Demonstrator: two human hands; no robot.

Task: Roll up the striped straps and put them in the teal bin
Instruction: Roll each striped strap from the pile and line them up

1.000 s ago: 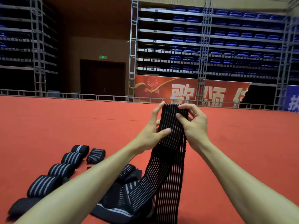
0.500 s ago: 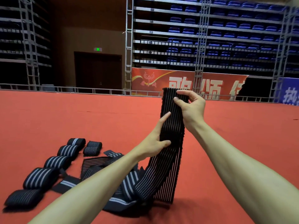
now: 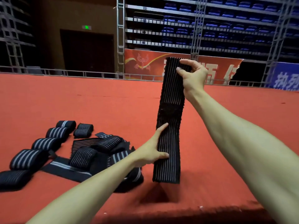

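Above the red floor, in the head view, a long black strap with thin white lines is held up straight, like a tall ribbon. Up at the top, the right hand pinches it: the thumb lies on the front and the other fingers curl round behind the top edge. Lower down, the left hand holds the strap by its left side, with the thumb pressed across the front and the first finger pointing up along the edge. Its other fingers are hidden behind the strap. The bottom end of the strap hangs near the floor, and a dark shadow sits below it. Over on the left, some rolled straps lie in a slanting row on the floor, and one more roll rests just beside the far end of the row. Near them, under the left arm, is a messy heap of straps, some flat and some partly rolled. Far behind, a red banner hangs on a rail, rows of blue seats climb up above it, and a dark door has a small green sign over it.
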